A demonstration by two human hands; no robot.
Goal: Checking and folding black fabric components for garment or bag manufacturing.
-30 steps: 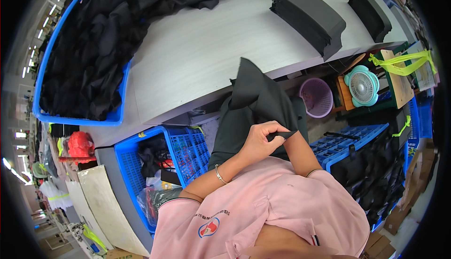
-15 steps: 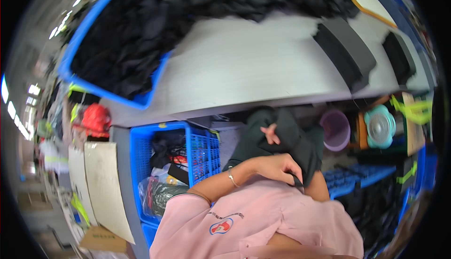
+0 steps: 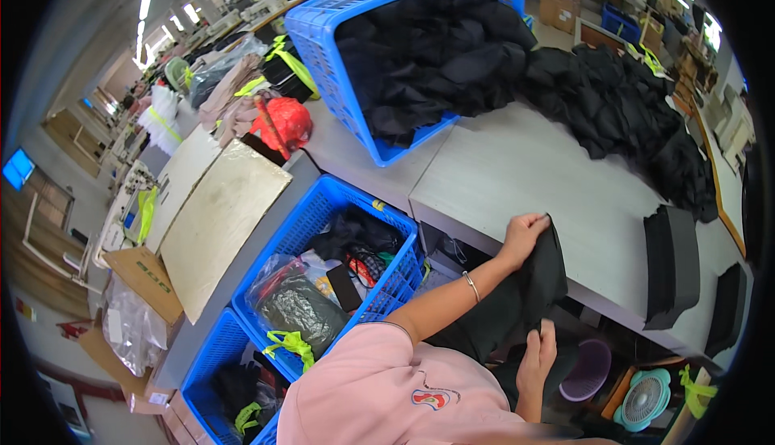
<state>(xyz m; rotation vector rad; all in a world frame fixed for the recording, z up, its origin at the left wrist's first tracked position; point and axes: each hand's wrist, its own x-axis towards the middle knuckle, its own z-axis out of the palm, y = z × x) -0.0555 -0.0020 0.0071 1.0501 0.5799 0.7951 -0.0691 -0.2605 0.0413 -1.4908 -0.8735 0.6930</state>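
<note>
A piece of black cloth [image 3: 547, 271] hangs stretched between my two hands, in front of the table's near edge. My left hand [image 3: 525, 239], with a bracelet at its wrist, is closed on the upper end of the cloth. Lower down and closer to my body, my right hand [image 3: 538, 354] has its fingers pinched at the bottom edge of the same piece. Dark trousers lie behind the cloth, so part of its outline is hard to tell.
On the grey table [image 3: 500, 178] a blue crate [image 3: 323, 41] lies tipped, spilling black cloth [image 3: 613, 98]. Neat stacks of black pieces [image 3: 674, 267] stand at the right. Filled blue baskets [image 3: 278, 231] are at my left; a purple bin [image 3: 587, 368] and turquoise fan [image 3: 643, 396] sit below the table.
My view has swung to the left. My left hand has risen from my lap toward the table edge, and the black cloth is now spread between both hands.
</note>
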